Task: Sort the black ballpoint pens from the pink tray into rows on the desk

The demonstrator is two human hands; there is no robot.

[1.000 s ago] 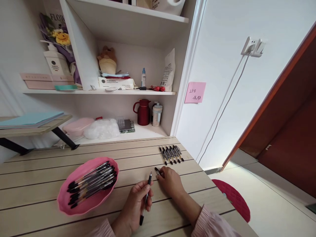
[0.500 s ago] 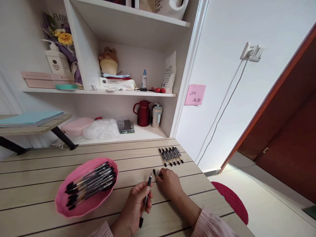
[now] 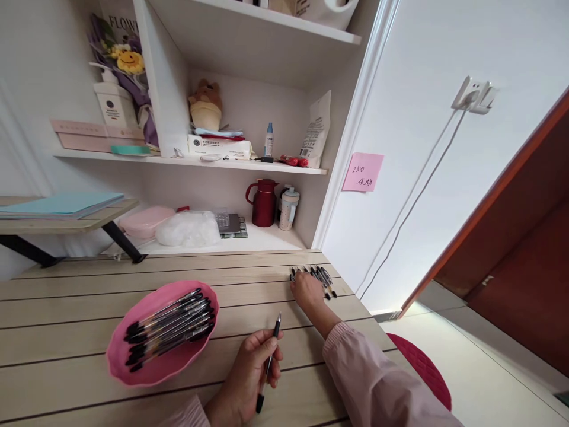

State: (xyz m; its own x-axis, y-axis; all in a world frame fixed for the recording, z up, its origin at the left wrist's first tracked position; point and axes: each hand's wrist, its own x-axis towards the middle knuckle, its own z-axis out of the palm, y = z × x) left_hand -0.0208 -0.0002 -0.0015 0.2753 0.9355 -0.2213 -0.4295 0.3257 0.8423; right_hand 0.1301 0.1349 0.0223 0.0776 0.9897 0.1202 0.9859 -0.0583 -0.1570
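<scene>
- Possibly the row of pens (image 3: 326, 280), to the right of and beyond the pink bowl (image 3: 173, 359), could be knocked crooked, since the right hand (image 3: 307, 290) lies over its left part; those fingertips are hidden, so whether they pinch a pen cannot be told.
- The left hand (image 3: 251, 369), right of the bowl, pinches a single pen (image 3: 268, 366) between thumb and fingers; a loosened hold might let its slim barrel slip.
- The single pen looks slender and tilted, silver point away from the person, with a dark grip and black near end.
- Similar-looking bowl pens (image 3: 171, 326) lie bunched lengthwise.
</scene>
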